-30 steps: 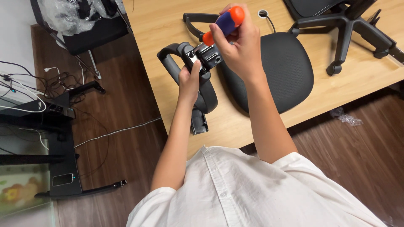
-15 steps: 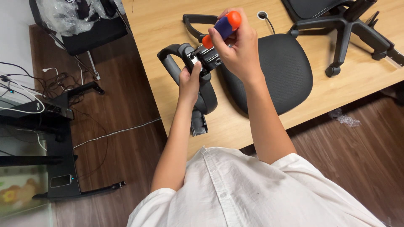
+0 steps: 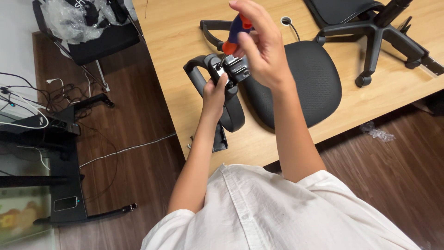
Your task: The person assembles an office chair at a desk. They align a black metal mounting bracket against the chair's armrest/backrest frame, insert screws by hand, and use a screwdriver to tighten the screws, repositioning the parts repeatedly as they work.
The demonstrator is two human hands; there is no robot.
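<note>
A: What did the left hand [image 3: 213, 95] hold?

B: It gripped a black chair armrest [image 3: 217, 90] near its upper bend, the fingers [image 3: 222, 81] pressed around the arm close to a small metal bracket [image 3: 236, 69]. The armrest was lifted above the wooden worktop [image 3: 175, 41], and its long curved part hung down past the wrist.

A: And the right hand [image 3: 261, 46]?

B: It was raised over the bracket, the fingers [image 3: 247, 44] curled and pinching a screwdriver [image 3: 233, 33] with an orange and blue handle. The handle tilted up and away; the tip pointed down at the bracket (whether it touched a screw could not be told).

A: What lay beside the armrest?

B: A round black seat cushion [image 3: 310, 78] lay flat on the worktop, just right of both hands, partly covered by the right forearm. A second black armrest [image 3: 210, 32] lay further back on the worktop, behind the screwdriver. A black star-shaped chair base [image 3: 379, 32] with castors lay at the far right, well apart from the hands.

A: And beyond the worktop?

B: To the left stood a black chair [image 3: 99, 41] heaped with clear plastic wrapping [image 3: 69, 16] on the dark wooden floor [image 3: 125, 120], with loose cables [image 3: 55, 92] and a black stand [image 3: 64, 162] nearer the left edge. A crumpled scrap of plastic [image 3: 379, 134] lay on the floor at the right.
</note>
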